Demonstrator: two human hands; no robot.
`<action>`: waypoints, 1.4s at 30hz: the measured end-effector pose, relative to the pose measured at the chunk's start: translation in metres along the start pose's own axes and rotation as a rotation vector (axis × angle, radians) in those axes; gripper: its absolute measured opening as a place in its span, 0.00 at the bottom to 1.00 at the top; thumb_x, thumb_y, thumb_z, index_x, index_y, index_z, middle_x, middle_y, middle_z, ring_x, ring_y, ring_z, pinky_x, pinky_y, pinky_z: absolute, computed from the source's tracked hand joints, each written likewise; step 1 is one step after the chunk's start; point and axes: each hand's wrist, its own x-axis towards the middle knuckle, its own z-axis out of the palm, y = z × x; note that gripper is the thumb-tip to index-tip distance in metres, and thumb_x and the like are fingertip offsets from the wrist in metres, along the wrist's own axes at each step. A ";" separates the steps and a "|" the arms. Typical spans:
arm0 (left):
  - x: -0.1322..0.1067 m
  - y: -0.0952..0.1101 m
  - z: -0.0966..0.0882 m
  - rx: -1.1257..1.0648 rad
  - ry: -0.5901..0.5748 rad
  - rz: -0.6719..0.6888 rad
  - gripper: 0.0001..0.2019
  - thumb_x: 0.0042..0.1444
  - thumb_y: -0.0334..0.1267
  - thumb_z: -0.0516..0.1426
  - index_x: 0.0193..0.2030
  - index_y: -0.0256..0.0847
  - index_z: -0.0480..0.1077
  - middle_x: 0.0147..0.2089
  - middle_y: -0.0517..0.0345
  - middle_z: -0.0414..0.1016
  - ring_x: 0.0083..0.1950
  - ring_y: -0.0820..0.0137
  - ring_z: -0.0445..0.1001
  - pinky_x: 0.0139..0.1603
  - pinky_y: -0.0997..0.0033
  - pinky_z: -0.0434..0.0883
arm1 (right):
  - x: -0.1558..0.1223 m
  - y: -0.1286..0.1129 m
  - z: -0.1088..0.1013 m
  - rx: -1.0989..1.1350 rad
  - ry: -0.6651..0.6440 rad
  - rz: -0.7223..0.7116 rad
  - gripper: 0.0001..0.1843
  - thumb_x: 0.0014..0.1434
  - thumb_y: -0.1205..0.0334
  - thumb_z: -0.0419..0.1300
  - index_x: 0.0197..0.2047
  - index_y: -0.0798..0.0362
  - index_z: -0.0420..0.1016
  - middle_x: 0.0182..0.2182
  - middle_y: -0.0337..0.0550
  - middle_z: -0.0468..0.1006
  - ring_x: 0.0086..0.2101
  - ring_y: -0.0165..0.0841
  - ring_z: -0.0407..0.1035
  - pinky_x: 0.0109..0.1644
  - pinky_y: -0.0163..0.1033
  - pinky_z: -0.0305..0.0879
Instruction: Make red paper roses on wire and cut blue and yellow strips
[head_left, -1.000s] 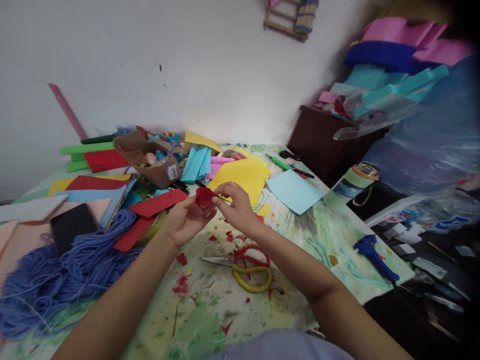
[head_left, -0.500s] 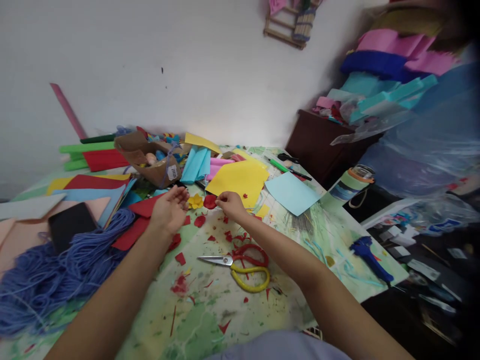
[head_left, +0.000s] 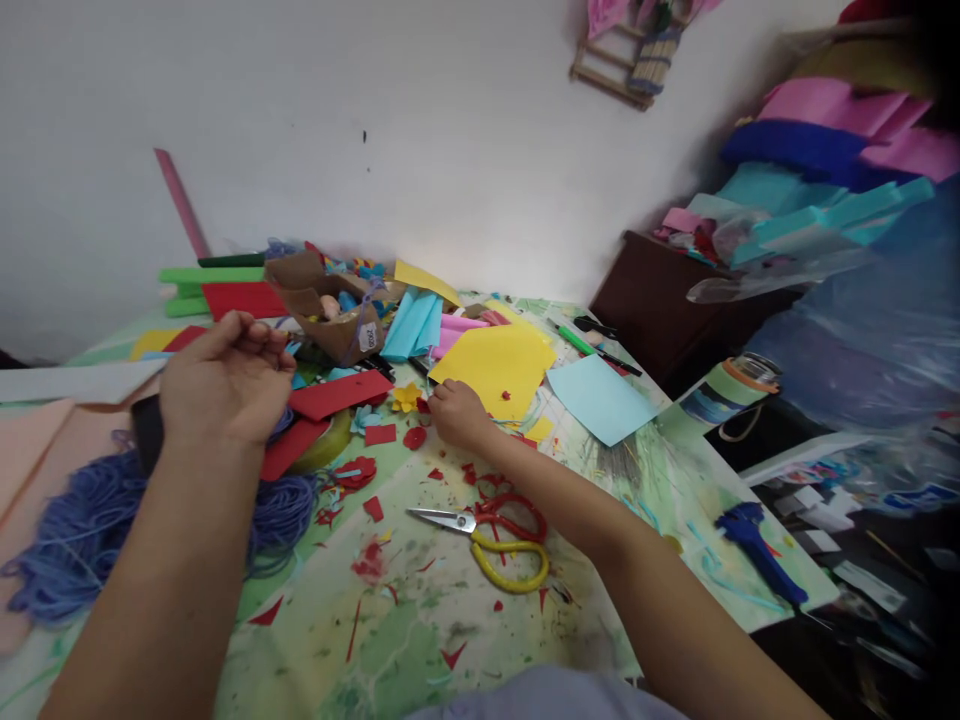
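My right hand (head_left: 459,412) is closed in a pinch over the table, with a bit of the red paper disc (head_left: 422,405) showing at its fingertips. Most of that disc is hidden behind the fingers. Just left of it lies a yellow paper flower (head_left: 406,398), and below it a second red disc (head_left: 414,438). My left hand (head_left: 229,385) is raised palm up above the blue yarn (head_left: 82,530), fingers loosely curled and apart, holding nothing. Scissors with one red and one yellow handle (head_left: 510,562) lie in front of me, blades pointing left.
Behind my hands stand a cardboard box (head_left: 337,335) and a yellow sheet (head_left: 499,360). A light blue sheet (head_left: 604,398), a blue glue gun (head_left: 761,555) and a bottle (head_left: 724,390) are at the right. Red sheets (head_left: 341,395) and paper scraps lie about the table.
My left hand has drawn away to the left and up, apart from my right hand. The red disc in my right hand has turned mostly out of sight. The view has shifted slightly left.
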 end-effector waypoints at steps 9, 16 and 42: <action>-0.005 0.000 0.005 -0.015 -0.016 -0.065 0.07 0.61 0.31 0.52 0.30 0.38 0.65 0.24 0.63 0.67 0.28 0.75 0.68 0.32 0.72 0.63 | -0.005 0.001 -0.005 -0.087 -0.008 0.064 0.10 0.59 0.70 0.55 0.42 0.62 0.75 0.39 0.56 0.76 0.42 0.41 0.64 0.46 0.43 0.56; -0.005 0.004 0.006 -0.032 -0.035 -0.056 0.09 0.62 0.32 0.52 0.29 0.37 0.63 0.24 0.63 0.65 0.28 0.76 0.67 0.33 0.71 0.62 | -0.027 -0.001 -0.026 -0.093 0.004 0.087 0.10 0.53 0.69 0.57 0.38 0.61 0.76 0.37 0.55 0.77 0.41 0.41 0.65 0.46 0.43 0.57; 0.085 -0.005 -0.058 1.454 0.000 0.239 0.11 0.43 0.32 0.66 0.19 0.41 0.68 0.33 0.45 0.76 0.62 0.43 0.65 0.57 0.51 0.61 | -0.180 -0.024 -0.018 0.396 0.521 0.365 0.12 0.57 0.67 0.51 0.33 0.51 0.77 0.28 0.46 0.80 0.29 0.38 0.75 0.33 0.42 0.70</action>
